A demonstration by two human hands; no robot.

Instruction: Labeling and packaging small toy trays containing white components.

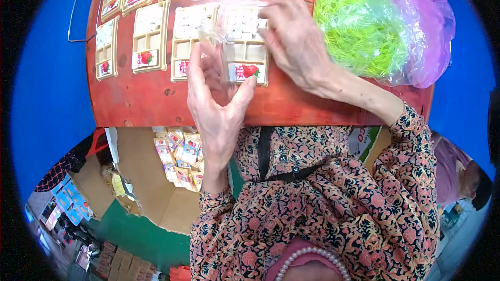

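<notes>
A beige compartment tray [268, 75] lies on the red table, with white pieces [242, 23] at its far end and a strawberry card [247, 71] in its near slot. My left hand [219, 104] is at its left side, fingers curled around some shiny clear plastic film [212, 34], the thumb by the card. Whether the film is a bag or a sleeve I cannot tell. Over the tray's far right corner is my right hand [299, 47], its fingers bent in and slightly blurred; what they pinch, if anything, is hidden.
Similar trays [151, 36] stand in rows to the left and behind. At the right lies a clear bag of lime-green shreds [359, 26] beside pink plastic [424, 47]. Below the table edge, a cardboard box [140, 177] holds many small printed packets [179, 158]. Another person [455, 177] is at the right.
</notes>
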